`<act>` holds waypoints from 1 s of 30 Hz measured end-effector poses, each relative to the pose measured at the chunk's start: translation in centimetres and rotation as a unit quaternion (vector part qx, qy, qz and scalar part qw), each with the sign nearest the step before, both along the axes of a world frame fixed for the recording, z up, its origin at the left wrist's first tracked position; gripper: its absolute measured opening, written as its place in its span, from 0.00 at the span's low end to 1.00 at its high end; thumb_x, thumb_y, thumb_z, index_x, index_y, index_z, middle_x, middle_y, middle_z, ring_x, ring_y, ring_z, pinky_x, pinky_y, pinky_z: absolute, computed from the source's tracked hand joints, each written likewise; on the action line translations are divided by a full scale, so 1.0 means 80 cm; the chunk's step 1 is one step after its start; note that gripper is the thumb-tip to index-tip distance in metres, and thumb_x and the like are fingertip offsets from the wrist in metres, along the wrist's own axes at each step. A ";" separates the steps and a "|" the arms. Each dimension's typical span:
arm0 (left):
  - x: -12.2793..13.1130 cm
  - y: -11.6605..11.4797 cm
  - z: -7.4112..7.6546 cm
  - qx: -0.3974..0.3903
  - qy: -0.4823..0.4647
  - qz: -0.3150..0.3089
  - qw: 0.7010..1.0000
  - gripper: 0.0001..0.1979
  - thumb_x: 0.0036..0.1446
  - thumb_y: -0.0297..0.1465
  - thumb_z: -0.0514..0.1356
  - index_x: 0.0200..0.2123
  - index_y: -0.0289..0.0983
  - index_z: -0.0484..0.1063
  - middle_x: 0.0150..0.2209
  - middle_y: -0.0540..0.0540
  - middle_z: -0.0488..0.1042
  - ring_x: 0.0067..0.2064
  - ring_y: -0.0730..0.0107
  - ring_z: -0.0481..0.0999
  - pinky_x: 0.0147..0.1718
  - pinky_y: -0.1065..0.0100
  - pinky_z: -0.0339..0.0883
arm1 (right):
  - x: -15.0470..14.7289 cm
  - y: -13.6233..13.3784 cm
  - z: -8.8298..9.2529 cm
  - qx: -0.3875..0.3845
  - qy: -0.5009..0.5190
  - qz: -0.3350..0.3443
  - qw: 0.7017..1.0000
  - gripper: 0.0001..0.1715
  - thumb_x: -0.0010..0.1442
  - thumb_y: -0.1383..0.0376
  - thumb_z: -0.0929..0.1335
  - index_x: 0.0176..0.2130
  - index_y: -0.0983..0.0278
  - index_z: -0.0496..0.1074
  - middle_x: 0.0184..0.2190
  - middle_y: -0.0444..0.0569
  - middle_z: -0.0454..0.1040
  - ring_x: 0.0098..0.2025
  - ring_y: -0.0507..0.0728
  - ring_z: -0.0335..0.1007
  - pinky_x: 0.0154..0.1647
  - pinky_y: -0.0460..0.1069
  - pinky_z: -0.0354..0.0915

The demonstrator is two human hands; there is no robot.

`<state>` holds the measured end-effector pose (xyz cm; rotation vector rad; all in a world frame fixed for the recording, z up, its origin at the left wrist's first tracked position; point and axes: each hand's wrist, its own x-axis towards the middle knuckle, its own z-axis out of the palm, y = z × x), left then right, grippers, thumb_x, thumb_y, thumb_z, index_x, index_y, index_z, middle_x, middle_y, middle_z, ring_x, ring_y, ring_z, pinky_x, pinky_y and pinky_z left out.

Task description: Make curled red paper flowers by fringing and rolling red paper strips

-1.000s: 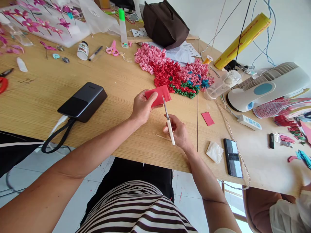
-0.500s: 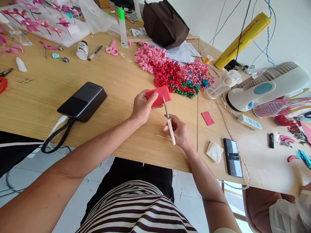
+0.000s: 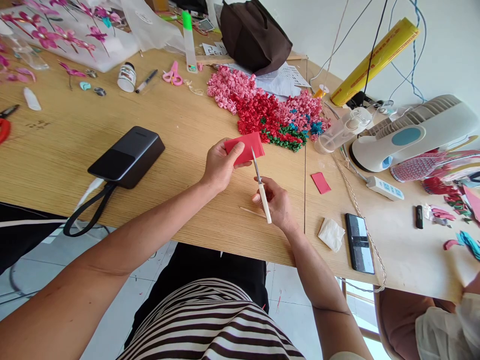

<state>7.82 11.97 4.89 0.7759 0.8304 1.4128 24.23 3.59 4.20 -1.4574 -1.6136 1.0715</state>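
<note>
My view is bright and evenly lit, with daylight glowing through the window (image 3: 360, 305) low on my right. Shadows stay soft beneath my fingers (image 3: 228, 150). The pale floor tiles (image 3: 296, 320) look slightly washed out. Wide-angle distortion bows the tabletop (image 3: 210, 110) toward the corners and swells my forearm (image 3: 75, 300). Small details blur slightly at the frame's edges.

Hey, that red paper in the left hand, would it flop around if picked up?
Probably light and somewhat floppy: the red paper looks like thin layered sheets, pinched at one edge by the left hand. Its free end stands out fairly flat, so the layers may add slight stiffness.
</note>
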 end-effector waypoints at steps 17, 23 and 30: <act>0.000 0.001 0.000 -0.005 0.017 0.000 1.000 0.21 0.49 0.44 0.73 0.34 0.38 0.68 0.32 0.51 0.78 0.39 0.67 0.83 0.38 0.67 0.82 | 0.000 -0.002 0.004 -0.011 0.003 -0.012 1.000 0.40 0.55 0.41 0.74 0.54 0.66 0.73 0.22 0.36 0.57 0.25 0.49 0.50 0.27 0.48 0.48; 0.001 0.000 -0.001 -0.003 0.012 -0.003 1.000 0.21 0.48 0.44 0.73 0.33 0.38 0.68 0.32 0.51 0.78 0.37 0.69 0.82 0.36 0.68 0.82 | 0.000 -0.001 0.002 0.001 -0.004 -0.009 1.000 0.40 0.55 0.40 0.73 0.53 0.66 0.73 0.23 0.36 0.57 0.25 0.49 0.50 0.27 0.48 0.48; 0.003 -0.004 -0.003 0.001 0.010 -0.014 1.000 0.22 0.47 0.44 0.73 0.34 0.38 0.67 0.32 0.52 0.76 0.34 0.71 0.80 0.35 0.65 0.82 | 0.002 -0.001 0.002 0.013 -0.019 -0.001 1.000 0.39 0.56 0.40 0.73 0.54 0.66 0.73 0.23 0.36 0.58 0.25 0.49 0.50 0.26 0.48 0.48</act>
